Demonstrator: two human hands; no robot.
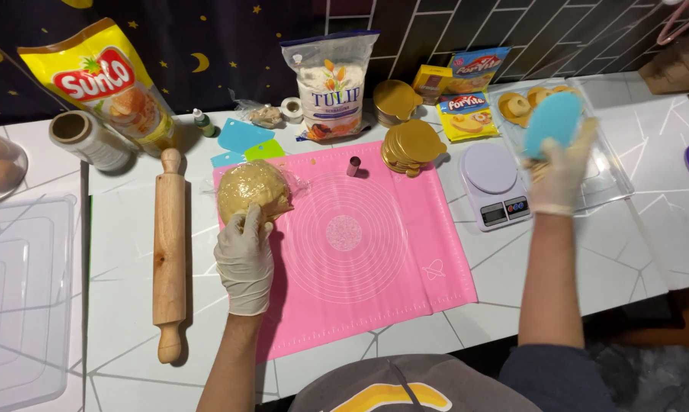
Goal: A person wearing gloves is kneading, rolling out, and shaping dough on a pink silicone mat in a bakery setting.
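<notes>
Two grips | left hand [244,263] presses dough [253,192] at mat [405,290] edge | right hand [559,175] seemingly clamps blue scraper [553,122]

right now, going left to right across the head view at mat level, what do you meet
clear tub → rolling pin → left hand on the dough → pink mat → scale → right hand holding a blue scraper

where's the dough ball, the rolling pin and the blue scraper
dough ball [251,191], head view, middle of its wrapped top
rolling pin [169,255], head view, middle of the wooden barrel
blue scraper [554,120], head view, centre of the blade, above the right hand's fingers
</notes>
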